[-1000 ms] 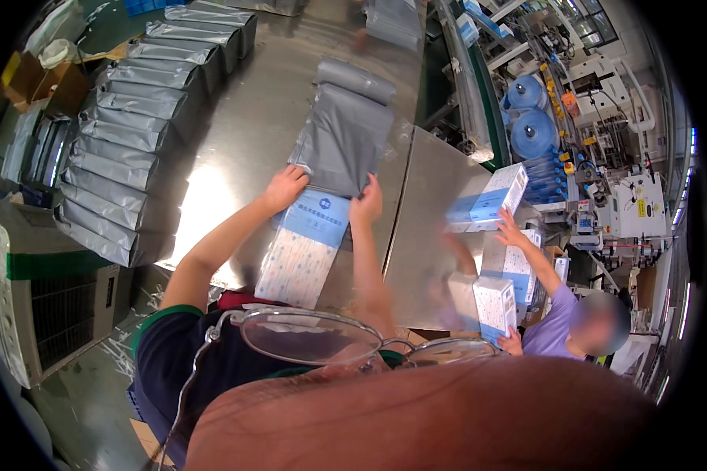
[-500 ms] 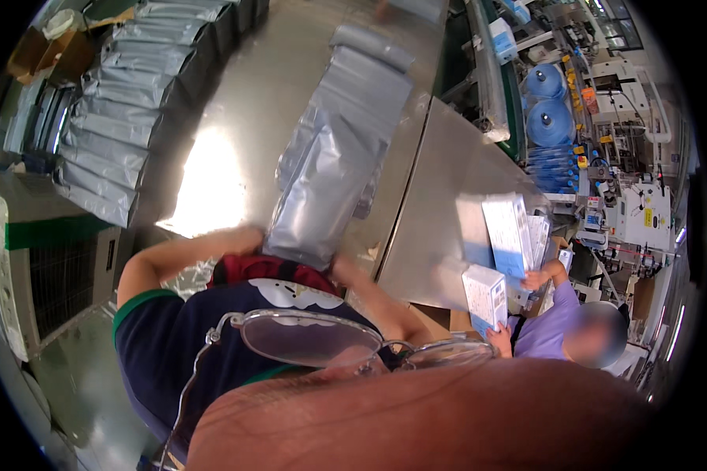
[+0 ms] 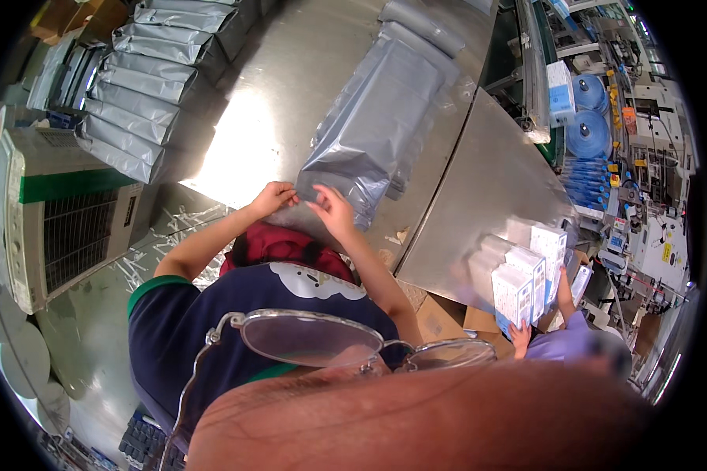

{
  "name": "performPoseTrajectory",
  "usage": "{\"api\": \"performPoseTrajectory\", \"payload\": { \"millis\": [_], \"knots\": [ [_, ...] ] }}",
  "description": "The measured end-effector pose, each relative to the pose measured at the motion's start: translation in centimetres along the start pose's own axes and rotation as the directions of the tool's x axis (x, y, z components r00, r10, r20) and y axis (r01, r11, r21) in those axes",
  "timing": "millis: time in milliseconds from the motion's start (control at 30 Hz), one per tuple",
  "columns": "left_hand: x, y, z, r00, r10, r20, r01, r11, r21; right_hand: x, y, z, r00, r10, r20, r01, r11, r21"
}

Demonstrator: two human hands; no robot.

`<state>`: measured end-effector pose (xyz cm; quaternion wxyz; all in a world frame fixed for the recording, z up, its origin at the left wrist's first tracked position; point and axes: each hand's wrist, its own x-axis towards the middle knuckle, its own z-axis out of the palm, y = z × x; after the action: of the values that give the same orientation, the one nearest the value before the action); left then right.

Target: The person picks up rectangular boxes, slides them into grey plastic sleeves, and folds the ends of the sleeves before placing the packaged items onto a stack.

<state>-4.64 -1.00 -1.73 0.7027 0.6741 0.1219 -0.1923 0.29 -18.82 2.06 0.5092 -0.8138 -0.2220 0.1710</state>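
Note:
Flat grey plastic mailer bags (image 3: 385,118) lie in a stack on the metal table in front of me, their near end close to my body. My left hand (image 3: 276,198) is beside the near left corner of the stack, its fingers pinched together; whatever may be between them is too small to make out. Close by, my right hand (image 3: 334,212) is raised over the near end of the bags, thumb and forefinger apart, with nothing visible in it.
Filled grey bags (image 3: 137,98) stand in a row at the far left. A white machine with a grille (image 3: 78,228) is below them. Thin white strips (image 3: 184,224) litter the floor. At right, a co-worker in purple handles white-and-blue boxes (image 3: 518,286) on the metal table (image 3: 487,173).
My hands have come off the bags' near edge and drawn closer together. The top bag's near end now lies differently. At right, the co-worker has gathered the boxes together.

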Motion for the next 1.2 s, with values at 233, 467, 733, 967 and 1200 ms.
{"api": "performPoseTrajectory", "payload": {
  "millis": [233, 467, 733, 967, 1200],
  "knots": [
    [1.1, -2.4, -0.9, 0.996, 0.023, 0.083, -0.021, 0.999, -0.026, -1.6, 3.6, 0.1, 0.923, -0.039, -0.384, 0.006, 0.996, -0.085],
    [1.2, 3.9, -2.4, 0.762, 0.449, 0.466, -0.373, -0.283, 0.884, -18.8, 9.3, -9.6, 0.921, 0.201, 0.334, 0.143, 0.623, -0.769],
    [8.7, 5.5, -3.3, 0.450, 0.649, 0.613, -0.801, -0.010, 0.599, -2.3, 9.5, -12.2, 0.893, -0.319, 0.318, 0.448, 0.558, -0.698],
    [11.1, 8.7, -0.1, 0.906, 0.345, -0.247, -0.259, 0.911, 0.322, 0.8, 9.3, -12.2, 0.771, 0.192, -0.608, -0.196, 0.979, 0.060],
    [15.2, 5.5, 4.8, 0.816, 0.295, -0.497, 0.225, 0.631, 0.743, 5.6, 8.8, -10.9, 0.844, 0.350, -0.406, -0.534, 0.617, -0.578]
  ]
}}
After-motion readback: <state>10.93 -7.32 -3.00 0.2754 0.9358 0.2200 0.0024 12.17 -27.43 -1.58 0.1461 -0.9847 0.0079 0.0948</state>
